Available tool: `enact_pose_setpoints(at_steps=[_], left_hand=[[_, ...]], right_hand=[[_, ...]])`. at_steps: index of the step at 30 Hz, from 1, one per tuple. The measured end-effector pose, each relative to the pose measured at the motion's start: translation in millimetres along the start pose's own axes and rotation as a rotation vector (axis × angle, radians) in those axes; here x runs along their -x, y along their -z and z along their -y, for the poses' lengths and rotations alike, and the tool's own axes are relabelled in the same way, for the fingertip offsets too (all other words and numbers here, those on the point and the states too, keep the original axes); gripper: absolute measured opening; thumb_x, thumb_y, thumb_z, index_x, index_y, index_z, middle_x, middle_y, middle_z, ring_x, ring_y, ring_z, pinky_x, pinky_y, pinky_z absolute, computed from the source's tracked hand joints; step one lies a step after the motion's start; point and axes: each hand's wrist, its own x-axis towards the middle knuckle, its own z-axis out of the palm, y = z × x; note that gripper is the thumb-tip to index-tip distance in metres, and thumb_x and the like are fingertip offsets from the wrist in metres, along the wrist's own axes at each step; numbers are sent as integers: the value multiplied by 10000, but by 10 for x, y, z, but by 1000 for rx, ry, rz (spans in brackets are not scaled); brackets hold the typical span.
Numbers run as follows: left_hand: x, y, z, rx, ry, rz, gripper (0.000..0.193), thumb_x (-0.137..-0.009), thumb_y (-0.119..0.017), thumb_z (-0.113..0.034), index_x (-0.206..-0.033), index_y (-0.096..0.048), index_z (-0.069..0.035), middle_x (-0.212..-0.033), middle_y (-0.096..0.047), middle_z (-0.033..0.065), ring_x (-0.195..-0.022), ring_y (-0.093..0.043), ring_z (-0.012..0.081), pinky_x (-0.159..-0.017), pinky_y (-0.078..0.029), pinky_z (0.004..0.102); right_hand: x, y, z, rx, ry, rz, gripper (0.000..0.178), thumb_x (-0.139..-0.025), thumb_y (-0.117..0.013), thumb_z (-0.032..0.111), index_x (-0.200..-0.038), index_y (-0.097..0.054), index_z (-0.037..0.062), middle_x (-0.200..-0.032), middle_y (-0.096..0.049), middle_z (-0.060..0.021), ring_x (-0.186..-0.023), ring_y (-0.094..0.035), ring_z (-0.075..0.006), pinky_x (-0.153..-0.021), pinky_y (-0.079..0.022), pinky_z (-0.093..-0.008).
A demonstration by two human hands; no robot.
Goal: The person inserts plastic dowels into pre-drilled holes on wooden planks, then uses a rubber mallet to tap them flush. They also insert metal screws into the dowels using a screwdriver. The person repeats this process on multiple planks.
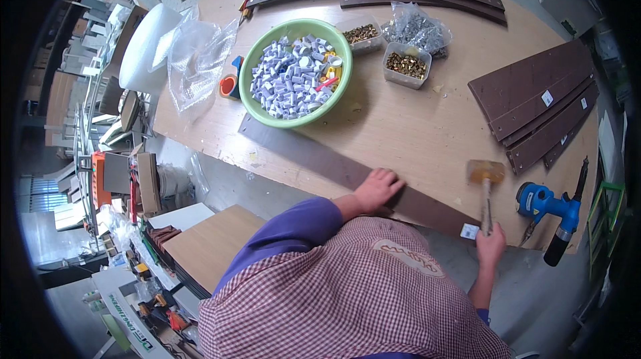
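Observation:
A long dark brown board (314,156) lies slantwise along the table's near edge, with a white label at its right end. My left hand (379,189) is closed over the middle of this board, its fingers bent across the top face; the underside of the grip is hidden. In my right hand (491,244) is the wooden handle of a mallet (486,172). The mallet's yellowish head stands out beyond the board's labelled end, and the fingers are wrapped round the lower handle.
On the wooden table (400,139) a green basin (246,95) holds many white plastic pieces. Behind it are tubs of brass-coloured fittings (406,65) and a bag of metal hardware (417,29). Brown boards (534,92) lie right, near a blue power tool (547,205). Bubble wrap (193,59) sits left.

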Motion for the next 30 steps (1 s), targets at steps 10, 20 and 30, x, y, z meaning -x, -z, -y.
enact_pose_setpoints(at_steps=[10,20,30], left_hand=[[-194,1,-88,152,-165,-57,870,-612,-804,-320,-1369,-473,-48,-1277,-513,198,-1216,-487,381,-1057,-387,461],[978,734,1118,-228,248,-43,867,-598,-827,-268,-1385,-482,-155,-1284,-499,132,-1261,-436,351,-1111,-286,537],[506,1010,1180,100,58,-275,375,-794,-676,-164,-1158,-616,-97,-1056,-584,142,-1043,-563,344,-875,-469,457]], right_hand=[[-775,-674,1090,-85,587,61,223,-746,-713,179,-910,-621,59,-912,-634,-134,-934,-583,-343,-776,-495,-459],[-459,-1078,1973,-7,714,82,310,-804,-703,252,-1052,-623,85,-1099,-605,-108,-1065,-550,-305,-863,-491,-425],[-50,-1276,2864,-68,691,73,429,-809,-717,227,-1181,-606,43,-1183,-591,-163,-1145,-515,-354,-989,-415,-456]])
